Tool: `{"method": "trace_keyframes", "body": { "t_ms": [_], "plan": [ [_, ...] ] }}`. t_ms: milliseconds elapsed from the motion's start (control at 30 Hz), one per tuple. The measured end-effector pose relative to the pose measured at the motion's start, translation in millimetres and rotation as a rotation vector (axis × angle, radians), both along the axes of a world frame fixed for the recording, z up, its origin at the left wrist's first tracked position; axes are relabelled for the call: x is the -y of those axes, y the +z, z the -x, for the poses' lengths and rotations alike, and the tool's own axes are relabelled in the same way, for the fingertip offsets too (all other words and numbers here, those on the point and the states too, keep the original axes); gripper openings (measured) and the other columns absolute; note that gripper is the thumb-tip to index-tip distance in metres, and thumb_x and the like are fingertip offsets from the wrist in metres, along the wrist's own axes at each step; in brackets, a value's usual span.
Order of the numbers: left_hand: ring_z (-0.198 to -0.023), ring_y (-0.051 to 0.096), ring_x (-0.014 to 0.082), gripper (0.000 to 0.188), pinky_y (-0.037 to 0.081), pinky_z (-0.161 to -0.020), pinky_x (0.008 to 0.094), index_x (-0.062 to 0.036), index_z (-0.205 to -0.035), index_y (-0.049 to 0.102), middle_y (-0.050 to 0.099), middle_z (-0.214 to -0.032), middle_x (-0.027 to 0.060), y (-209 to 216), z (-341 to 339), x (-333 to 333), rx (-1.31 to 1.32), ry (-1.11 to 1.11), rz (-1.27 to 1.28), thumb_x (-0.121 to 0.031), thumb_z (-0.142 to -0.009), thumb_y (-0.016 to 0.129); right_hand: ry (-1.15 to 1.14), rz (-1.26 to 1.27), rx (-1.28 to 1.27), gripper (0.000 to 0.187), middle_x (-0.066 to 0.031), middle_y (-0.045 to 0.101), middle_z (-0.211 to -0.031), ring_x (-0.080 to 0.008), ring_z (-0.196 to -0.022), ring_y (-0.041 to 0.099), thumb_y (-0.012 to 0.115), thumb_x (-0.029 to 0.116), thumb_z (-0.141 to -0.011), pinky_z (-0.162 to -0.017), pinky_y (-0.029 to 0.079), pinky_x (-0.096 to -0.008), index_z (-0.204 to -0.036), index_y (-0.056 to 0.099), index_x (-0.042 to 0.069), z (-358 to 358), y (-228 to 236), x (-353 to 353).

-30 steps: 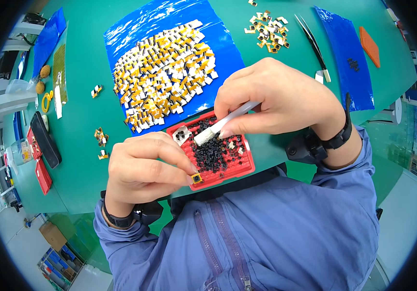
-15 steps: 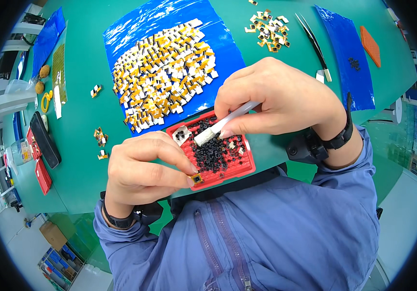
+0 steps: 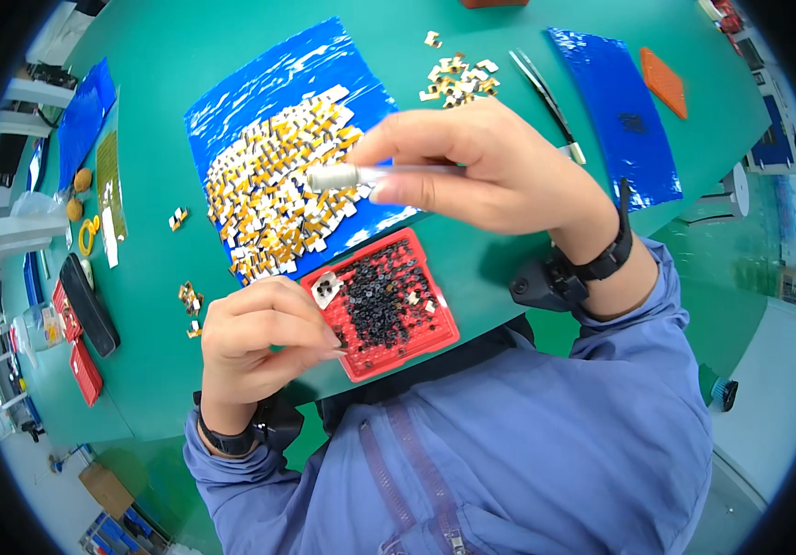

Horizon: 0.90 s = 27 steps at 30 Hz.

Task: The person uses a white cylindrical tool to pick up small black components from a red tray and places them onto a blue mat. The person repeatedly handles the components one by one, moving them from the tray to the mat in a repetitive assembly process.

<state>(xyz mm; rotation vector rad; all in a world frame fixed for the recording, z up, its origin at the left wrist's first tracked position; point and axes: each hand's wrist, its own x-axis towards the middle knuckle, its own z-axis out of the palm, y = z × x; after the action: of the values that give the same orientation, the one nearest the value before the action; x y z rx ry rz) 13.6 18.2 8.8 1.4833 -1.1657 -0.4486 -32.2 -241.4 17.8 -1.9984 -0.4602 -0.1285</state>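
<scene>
My right hand (image 3: 490, 171) pinches a pale, pen-like stick with a thick white tip (image 3: 331, 177). It is raised above the pile of small white, gold and black parts (image 3: 277, 199), and the tip points left. Below lies a red tray (image 3: 416, 347) full of tiny black ring-like pieces (image 3: 375, 301), plus a few pale bits. At the tray's left side, my left hand (image 3: 264, 333) is closed in a pinch. Only a thin pale edge of a small flat part shows at its fingertips. A whitish scrap (image 3: 326, 290) holding several black pieces rests in the tray's upper left corner.
The pile lies on a blue sheet (image 3: 296, 65). Farther right are a smaller heap of parts (image 3: 461, 81), tweezers (image 3: 546, 97), another blue sheet (image 3: 601, 83) and an orange pad (image 3: 663, 83). Yellow scissors (image 3: 88, 236) and a black case (image 3: 88, 305) lie left.
My right hand has lifted the stick from the tray and moved it up and left over the pile. My left hand has shifted slightly left; the gold part at its fingertips now barely shows.
</scene>
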Motion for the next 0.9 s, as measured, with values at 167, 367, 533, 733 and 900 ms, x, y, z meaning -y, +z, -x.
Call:
{"method": "trace_keyframes", "body": {
  "t_ms": [167,367,533,733,900],
  "plan": [
    [-0.067,0.06,0.0179,0.018,0.046,-0.061,0.029,-0.0026,-0.077,0.064,0.064,-0.077,0.0073,-1,-1,-1,-0.026,0.062,0.016,0.007,-0.065,0.073,-0.202,-0.296,0.067,0.017,-0.0005,0.058,-0.069,-0.0042,-0.06,0.052,0.057,0.012,-0.091,-0.052,0.041,-0.0201,-0.107,0.059,0.005,6,14,18],
    [-0.075,0.064,0.0181,0.014,0.051,-0.068,0.0283,0.0021,-0.085,0.061,0.066,-0.082,0.0119,-1,7,-4,-0.402,0.114,-0.007,0.013,-0.076,0.061,-0.593,-0.218,0.157,0.01,0.0057,0.053,-0.067,-0.0006,-0.061,0.045,0.064,0.009,-0.085,-0.051,0.037,-0.021,-0.092,0.061,0.003,43,30,55],
    [-0.078,0.066,0.0189,0.015,0.052,-0.07,0.0271,0.0042,-0.087,0.06,0.066,-0.084,0.0135,-4,8,-8,-0.302,0.145,0.003,0.015,-0.077,0.06,-0.71,0.621,-0.051,0.023,-0.0096,0.056,-0.065,-0.021,-0.057,0.054,0.067,0.023,-0.08,-0.051,0.043,-0.0334,-0.08,0.057,0.002,82,12,59],
    [-0.077,0.066,0.0191,0.016,0.052,-0.069,0.0275,0.0032,-0.085,0.061,0.067,-0.081,0.0129,-6,8,-8,-0.07,0.242,0.034,0.014,-0.073,0.064,-0.83,1.019,-0.118,0.019,-0.011,0.056,-0.071,-0.0261,-0.063,0.061,0.063,0.018,-0.076,-0.055,0.051,-0.0359,-0.073,0.053,0.003,109,-15,33],
    [-0.073,0.067,0.0211,0.018,0.053,-0.064,0.0288,0.0004,-0.082,0.063,0.067,-0.08,0.0123,-7,2,-9,0.175,0.258,0.057,0.01,-0.068,0.068,-0.745,1.132,-0.047,0.011,-0.0089,0.054,-0.071,-0.0233,-0.067,0.059,0.06,0.01,-0.074,-0.054,0.05,-0.0352,-0.077,0.052,0.004,113,-19,31]
  ]
}}
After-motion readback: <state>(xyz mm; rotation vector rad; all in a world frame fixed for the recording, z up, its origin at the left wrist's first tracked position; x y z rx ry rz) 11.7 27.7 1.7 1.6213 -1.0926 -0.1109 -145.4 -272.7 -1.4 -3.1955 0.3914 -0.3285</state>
